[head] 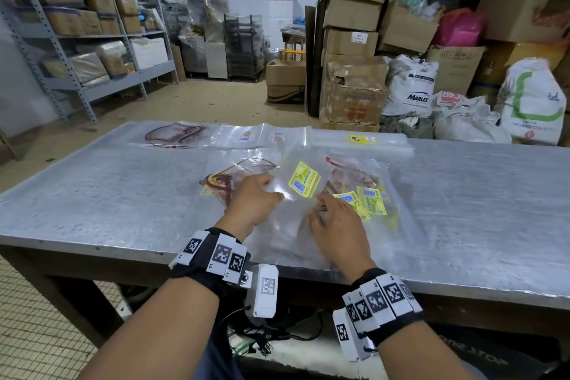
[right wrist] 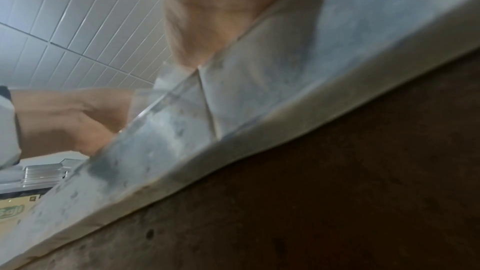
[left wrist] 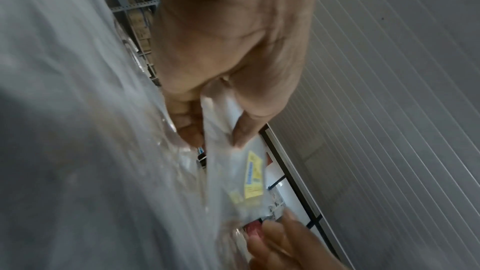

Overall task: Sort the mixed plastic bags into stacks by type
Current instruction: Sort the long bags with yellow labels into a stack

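A loose pile of clear plastic bags (head: 311,225) lies at the table's near middle, some with yellow labels (head: 367,203), some with red-brown print (head: 234,179). My left hand (head: 273,193) pinches the edge of a clear bag with a yellow label (head: 303,183); in the left wrist view the thumb (left wrist: 246,128) and fingers (left wrist: 187,122) close on the film (left wrist: 228,171). My right hand (head: 324,208) rests flat on the pile beside it, fingers spread. Along the far edge lie three sorted stacks: red-brown printed bags (head: 174,134), small-labelled bags (head: 262,136), yellow-labelled bags (head: 361,140).
The metal-topped table (head: 108,194) has bare surface left and right of the pile. Its front edge (right wrist: 233,151) runs just under my right wrist. Behind it stand shelves (head: 77,25), cardboard boxes (head: 351,40) and white sacks (head: 530,102).
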